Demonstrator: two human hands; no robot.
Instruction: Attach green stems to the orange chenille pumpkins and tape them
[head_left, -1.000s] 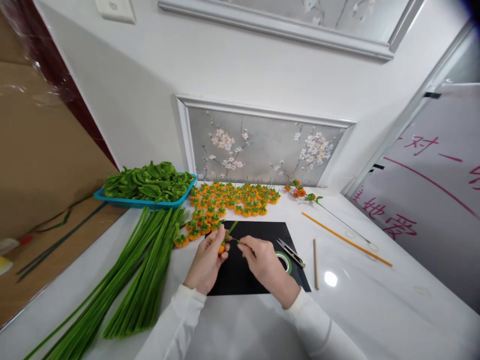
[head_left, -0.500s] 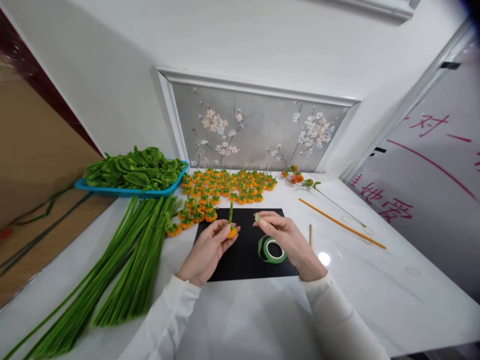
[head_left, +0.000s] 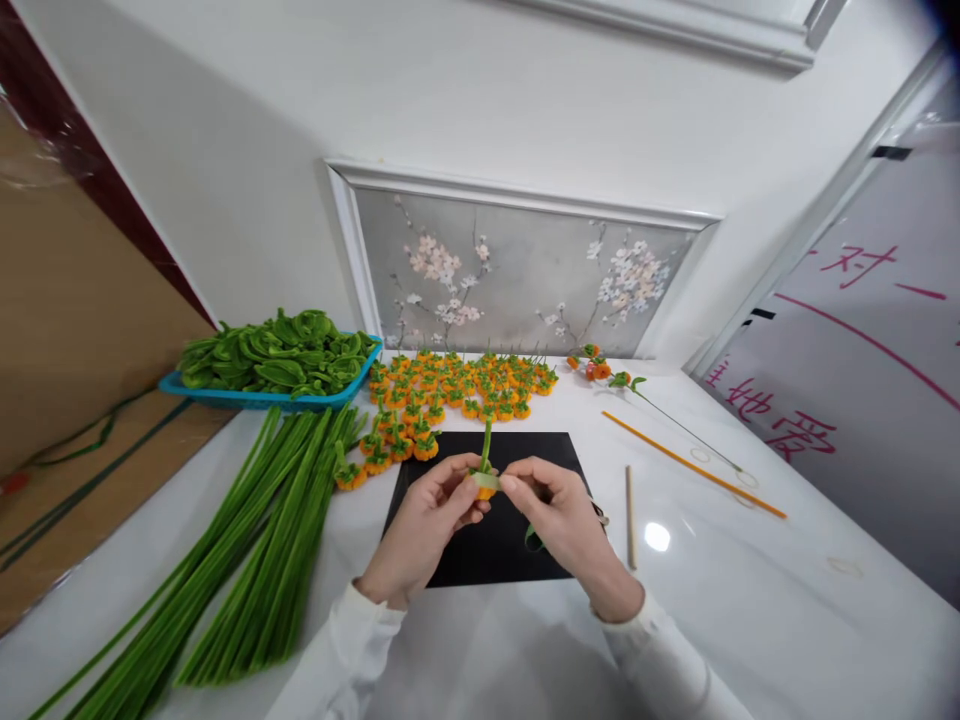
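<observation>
Between the thumb and fingers of my left hand (head_left: 421,522) is a small orange flower with an upright green stem (head_left: 487,445). A short strip of pale green tape (head_left: 488,481) lies across the flower just below that stem. My right hand (head_left: 564,522) pinches the right end of this strip, while the left thumb meets its other end. Both hands are over a black mat (head_left: 480,560). Behind the right hand, a roll of green tape (head_left: 533,541) is mostly hidden.
Many orange flowers (head_left: 465,385) stand behind the mat. A blue tray (head_left: 259,398) of green leaves and long green stems (head_left: 247,560) are on the left. To the right lie a thin wooden stick (head_left: 631,520), an orange rod (head_left: 694,464) and a finished-looking flower spray (head_left: 598,370).
My right hand has moved left, bringing the tape strip against the flower. The tape roll has become mostly covered by that hand. The view has shifted slightly.
</observation>
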